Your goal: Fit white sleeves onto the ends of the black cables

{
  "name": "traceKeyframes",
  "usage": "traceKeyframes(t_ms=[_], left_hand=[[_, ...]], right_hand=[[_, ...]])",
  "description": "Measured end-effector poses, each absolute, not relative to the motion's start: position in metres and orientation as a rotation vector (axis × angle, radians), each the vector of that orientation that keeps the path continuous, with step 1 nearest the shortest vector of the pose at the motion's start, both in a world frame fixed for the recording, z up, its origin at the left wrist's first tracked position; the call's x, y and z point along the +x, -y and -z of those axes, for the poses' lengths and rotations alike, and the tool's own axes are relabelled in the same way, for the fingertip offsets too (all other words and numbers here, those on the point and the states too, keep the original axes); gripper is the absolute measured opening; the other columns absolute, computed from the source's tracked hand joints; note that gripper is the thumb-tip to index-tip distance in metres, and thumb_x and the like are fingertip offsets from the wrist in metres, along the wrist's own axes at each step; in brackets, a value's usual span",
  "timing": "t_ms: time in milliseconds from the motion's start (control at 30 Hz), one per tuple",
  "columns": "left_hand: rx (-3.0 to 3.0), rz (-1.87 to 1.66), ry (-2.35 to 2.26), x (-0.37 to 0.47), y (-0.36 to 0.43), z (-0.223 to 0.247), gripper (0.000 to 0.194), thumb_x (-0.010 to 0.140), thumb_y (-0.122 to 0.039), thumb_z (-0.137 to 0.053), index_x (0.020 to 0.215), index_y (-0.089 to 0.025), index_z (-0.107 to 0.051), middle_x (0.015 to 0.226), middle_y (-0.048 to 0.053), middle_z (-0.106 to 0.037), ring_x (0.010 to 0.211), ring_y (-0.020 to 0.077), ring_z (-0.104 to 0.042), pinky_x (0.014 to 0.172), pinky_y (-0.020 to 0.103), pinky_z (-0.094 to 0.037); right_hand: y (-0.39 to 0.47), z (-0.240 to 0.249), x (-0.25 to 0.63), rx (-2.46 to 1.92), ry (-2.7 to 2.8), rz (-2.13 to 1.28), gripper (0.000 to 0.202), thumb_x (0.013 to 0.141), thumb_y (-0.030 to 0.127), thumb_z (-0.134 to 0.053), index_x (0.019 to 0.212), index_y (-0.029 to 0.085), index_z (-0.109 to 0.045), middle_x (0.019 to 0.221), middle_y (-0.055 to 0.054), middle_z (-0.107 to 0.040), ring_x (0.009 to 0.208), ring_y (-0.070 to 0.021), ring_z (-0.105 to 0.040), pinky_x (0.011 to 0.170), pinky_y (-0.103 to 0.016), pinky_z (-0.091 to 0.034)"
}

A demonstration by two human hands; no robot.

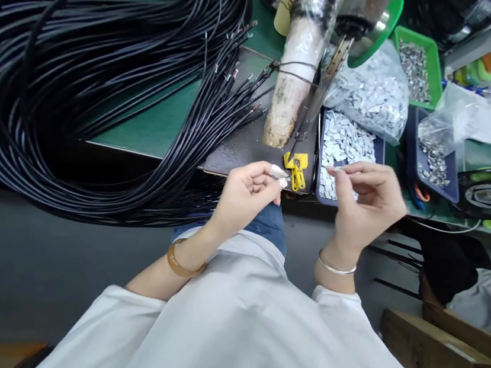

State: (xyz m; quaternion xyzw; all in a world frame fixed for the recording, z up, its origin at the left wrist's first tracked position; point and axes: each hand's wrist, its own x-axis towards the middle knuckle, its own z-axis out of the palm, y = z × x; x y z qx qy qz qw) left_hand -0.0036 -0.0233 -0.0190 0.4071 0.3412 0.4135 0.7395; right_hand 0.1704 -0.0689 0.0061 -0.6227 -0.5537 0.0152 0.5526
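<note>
My left hand [251, 194] is pinched closed at the table's front edge, beside a yellow tool [298, 173]; a small thin metallic thing shows at its taped fingertips, too small to name. Over the front of a blue tray [333, 179] of small white-grey pieces, my right hand [366, 196] holds thumb and forefinger together. Whatever it pinches, if anything, is too small to make out. Behind the yellow tool, a long wrapped roll [291, 83] slants down to a dark mat [241, 148]. Black cables [121, 50] with stripped ends lie to the left.
A clear bag [372, 88] of pale pieces rests behind the blue tray. Farther right are a green tray [432, 65] and a second blue tray [450, 176] with metal parts. Part of another person [486, 291] shows at lower right, near a cardboard box [426, 344].
</note>
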Motion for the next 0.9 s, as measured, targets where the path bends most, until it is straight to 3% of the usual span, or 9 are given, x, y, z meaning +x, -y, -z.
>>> traceKeyframes(t_ms=[133,300,400,500,633,900], left_hand=[[0.986,-1.042,-0.802,-0.003,0.024,0.017,0.016,0.073,-0.021,-0.081,0.077,-0.013,-0.068,0.063,-0.002,-0.067,0.057,0.0069,-0.060,0.058,0.016,-0.048],[1.176,-0.938,-0.738,-0.008,0.024,0.014,0.028,0.089,-0.026,-0.069,0.064,-0.012,-0.065,0.059,0.000,-0.065,0.053,0.0052,-0.054,0.056,0.016,-0.044],[1.132,-0.861,-0.762,-0.009,0.025,0.017,0.012,0.089,-0.025,-0.067,0.093,-0.013,-0.067,0.058,-0.002,-0.065,0.048,0.0056,-0.051,0.050,0.017,-0.040],[1.063,-0.839,-0.797,-0.008,0.026,0.019,0.025,0.086,-0.024,-0.069,0.108,-0.014,-0.062,0.055,-0.005,-0.061,0.047,0.0069,-0.051,0.051,0.017,-0.041],[0.970,-0.850,-0.824,-0.009,0.023,0.016,0.015,0.080,-0.024,-0.074,0.084,-0.013,-0.064,0.052,-0.006,-0.055,0.046,0.0048,-0.045,0.046,0.016,-0.035],[0.957,-0.756,-0.642,-0.012,0.014,0.010,0.031,0.074,-0.035,-0.085,0.064,-0.013,-0.066,0.052,-0.002,-0.055,0.050,0.0065,-0.046,0.050,0.020,-0.038]], right_hand=[[0.069,0.004,0.148,-1.383,1.418,-0.223,0.011,0.086,0.014,-0.072,0.086,0.024,-0.073,0.090,-0.001,-0.073,0.087,-0.0155,-0.071,0.071,-0.032,-0.062],[0.063,0.014,0.150,-1.347,1.376,-0.533,0.008,0.088,0.018,-0.070,0.091,0.024,-0.073,0.098,-0.002,-0.072,0.091,-0.0145,-0.073,0.074,-0.029,-0.065],[0.062,0.014,0.152,-1.371,1.355,-0.486,0.007,0.089,0.019,-0.069,0.090,0.024,-0.073,0.099,-0.002,-0.072,0.092,-0.0154,-0.073,0.075,-0.031,-0.065],[0.063,0.013,0.151,-1.395,1.354,-0.404,0.008,0.089,0.019,-0.069,0.091,0.025,-0.073,0.098,-0.002,-0.072,0.093,-0.0161,-0.072,0.074,-0.031,-0.064],[0.064,0.013,0.150,-1.363,1.343,-0.504,0.009,0.089,0.018,-0.069,0.091,0.025,-0.074,0.098,-0.002,-0.072,0.092,-0.0152,-0.072,0.075,-0.030,-0.063],[0.063,0.016,0.152,-1.291,1.346,-0.759,0.005,0.088,0.021,-0.070,0.089,0.024,-0.073,0.099,-0.001,-0.072,0.093,-0.0141,-0.072,0.076,-0.028,-0.062]])
